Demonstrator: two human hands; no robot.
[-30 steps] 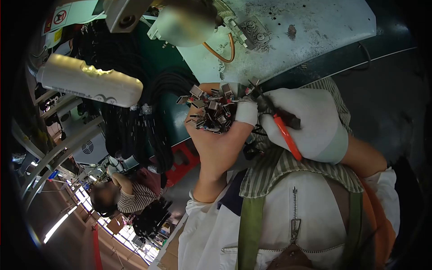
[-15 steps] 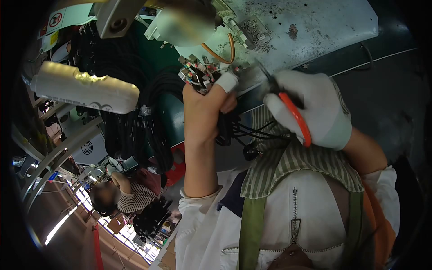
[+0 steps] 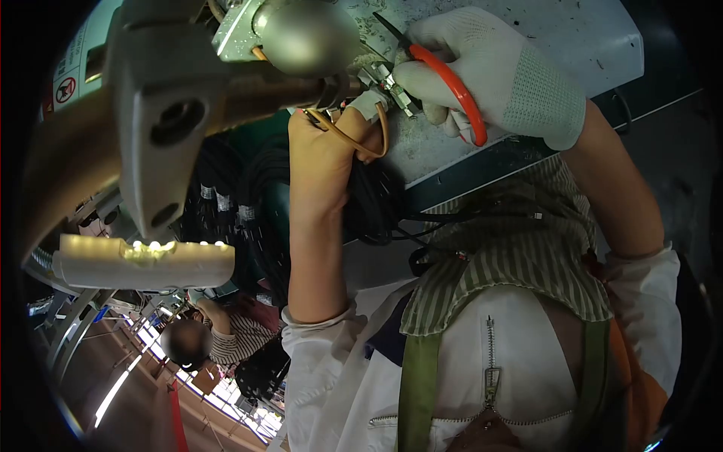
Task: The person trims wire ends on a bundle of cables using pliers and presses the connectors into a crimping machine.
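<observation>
A dark green bench ran across the upper half of the frame, its long straight front edge climbing from just below the centre toward the upper right, with a pale sheet laid over its top from the upper centre to the upper right. Small dark specks and scraps dotted the sheet, and a thin dark cord curved over the green strip beside its right-hand corner. Left of centre, black cable bundles covered part of the green, though whether they rested there or hung past it could not be told.
</observation>
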